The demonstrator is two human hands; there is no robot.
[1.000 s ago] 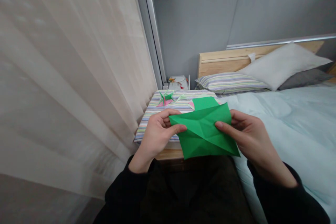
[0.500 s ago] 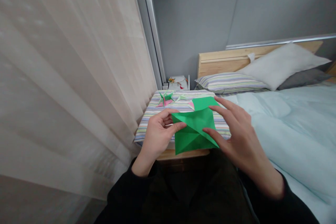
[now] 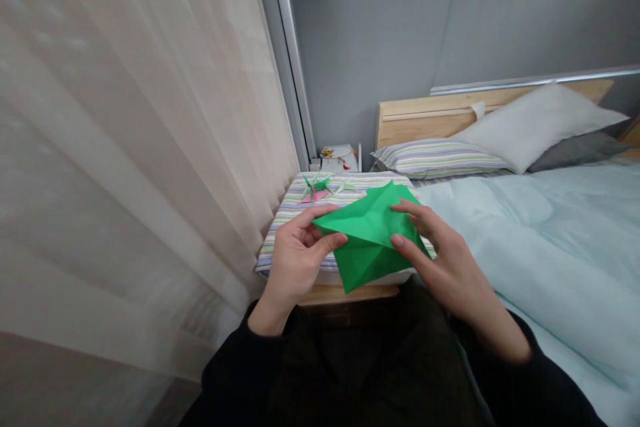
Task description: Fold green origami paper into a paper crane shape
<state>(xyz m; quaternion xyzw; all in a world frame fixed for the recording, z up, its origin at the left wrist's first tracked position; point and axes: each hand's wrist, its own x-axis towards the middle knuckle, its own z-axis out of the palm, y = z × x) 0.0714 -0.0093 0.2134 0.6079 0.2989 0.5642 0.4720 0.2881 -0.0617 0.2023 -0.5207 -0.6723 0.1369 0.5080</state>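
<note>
A square of green origami paper (image 3: 370,223) with crease lines across it hangs tilted between my hands, above the striped cloth. My left hand (image 3: 300,247) pinches its left corner, thumb in front and fingers behind. At the right side of the paper is my right hand (image 3: 443,257), its thumb and index fingertip on the sheet with a gap between them. Part of another green sheet (image 3: 407,195) shows behind the held paper. A green folded paper crane (image 3: 317,185) and a pale green folded piece (image 3: 346,186) lie farther back on the cloth.
The striped cloth (image 3: 283,233) covers a small wooden table (image 3: 350,294). A beige curtain (image 3: 200,147) hangs close on the left. To the right is a bed with a pale blue quilt (image 3: 560,233) and pillows (image 3: 545,123). A white stand (image 3: 343,157) holds small items behind the table.
The green paper has turned, so one corner now points up and its left corner sits farther left. My right hand has moved slightly left, its fingertips now farther onto the sheet.
</note>
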